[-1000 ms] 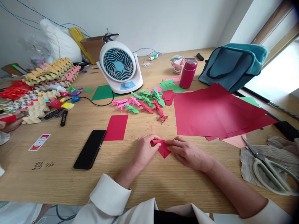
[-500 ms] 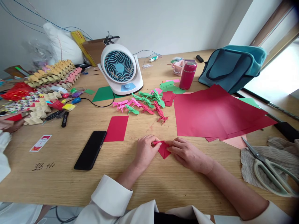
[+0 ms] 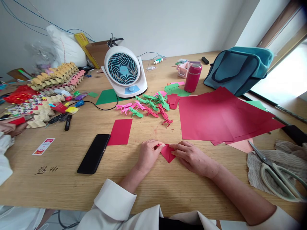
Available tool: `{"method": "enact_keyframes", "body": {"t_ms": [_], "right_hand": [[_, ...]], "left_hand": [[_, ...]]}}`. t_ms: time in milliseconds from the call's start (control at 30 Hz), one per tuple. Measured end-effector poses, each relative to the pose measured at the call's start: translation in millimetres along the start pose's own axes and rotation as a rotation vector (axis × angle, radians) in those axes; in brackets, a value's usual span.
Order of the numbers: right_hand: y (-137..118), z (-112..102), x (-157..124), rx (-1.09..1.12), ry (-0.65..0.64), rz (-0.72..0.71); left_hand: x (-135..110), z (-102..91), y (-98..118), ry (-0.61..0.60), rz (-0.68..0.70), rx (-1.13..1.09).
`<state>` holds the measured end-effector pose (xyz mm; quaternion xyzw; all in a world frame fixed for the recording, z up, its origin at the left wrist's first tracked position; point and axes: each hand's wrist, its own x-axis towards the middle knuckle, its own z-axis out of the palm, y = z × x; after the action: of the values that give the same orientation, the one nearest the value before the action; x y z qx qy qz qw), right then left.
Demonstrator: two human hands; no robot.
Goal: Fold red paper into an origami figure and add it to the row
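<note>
Between my hands lies a small folded piece of red paper [image 3: 168,154], its point toward me and a crease down its middle. My left hand [image 3: 149,155] pinches its upper left corner between thumb and fingers. The fingers of my right hand [image 3: 189,157] are closed on its right side, partly hiding it. Beyond my hands is a group of folded paper figures [image 3: 151,103] in green, pink and red. A flat red paper sheet [image 3: 121,131] lies to the left, with a black phone [image 3: 94,154] beside it.
Large red sheets [image 3: 211,115] spread on the right. Scissors [image 3: 273,169] rest on a grey cloth at the right edge. A white fan [image 3: 124,72], a red flask [image 3: 193,77] and a blue bag [image 3: 237,70] stand behind. At far left, another person's sleeve [image 3: 4,153] shows near craft pieces.
My left thumb has shifted slightly along the top edge of the red paper, and more of its left side shows. My right hand stays almost still.
</note>
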<state>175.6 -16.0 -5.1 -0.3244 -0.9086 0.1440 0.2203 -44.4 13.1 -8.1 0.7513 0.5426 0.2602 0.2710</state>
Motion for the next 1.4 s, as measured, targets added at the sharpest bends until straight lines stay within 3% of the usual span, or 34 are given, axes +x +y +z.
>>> {"method": "enact_keyframes", "body": {"t_ms": [700,833,1133,1400], "right_hand": [[0,1,-1,-0.024,-0.009,0.006],[1,1,-2,-0.032,-0.025,0.004],[-2,0,0,-0.028,-0.03,-0.005],[-2,-2,-1,-0.041,-0.042,-0.003]], "left_hand": [[6,-18.9,5,-0.179,0.021,0.024],[6,-11.9,5,-0.131,0.025,-0.003],[4,12.7,11,0.073,-0.011,0.203],[4,12.2,7,0.08,0.031,0.177]]}}
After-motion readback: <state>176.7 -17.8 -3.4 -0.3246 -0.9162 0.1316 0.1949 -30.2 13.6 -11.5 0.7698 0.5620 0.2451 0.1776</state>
